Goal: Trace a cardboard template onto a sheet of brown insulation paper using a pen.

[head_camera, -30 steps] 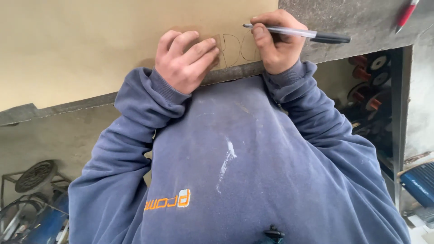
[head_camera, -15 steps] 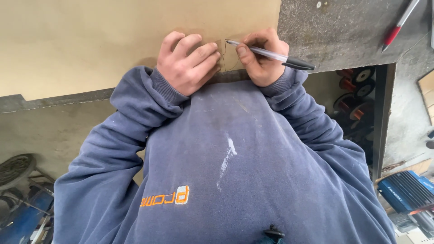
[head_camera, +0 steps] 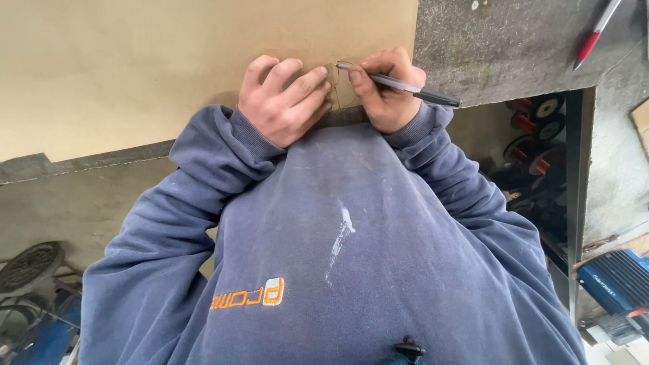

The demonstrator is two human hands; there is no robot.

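Observation:
A large tan sheet of card (head_camera: 169, 61) lies on a grey workbench, its near edge against my chest. My left hand (head_camera: 284, 101) rests on the sheet with its fingers curled, pressing down near the near-right corner. My right hand (head_camera: 385, 88) grips a pen (head_camera: 399, 86) with a dark cap end, whose tip touches the sheet just beside my left fingertips. A thin drawn outline (head_camera: 341, 91) shows on the card between the two hands. Whether something small lies under my left fingers is hidden.
A red and silver pen (head_camera: 595, 34) lies on the grey bench top (head_camera: 500, 40) at the far right. Under the bench stand spools of copper wire (head_camera: 534, 142). A blue machine (head_camera: 612, 280) sits on the floor at right, and a round metal part (head_camera: 30, 267) at lower left.
My right hand has moved left with the pen, from the right of the drawn outline to close beside my left fingers. The left hand stays pressed on the card.

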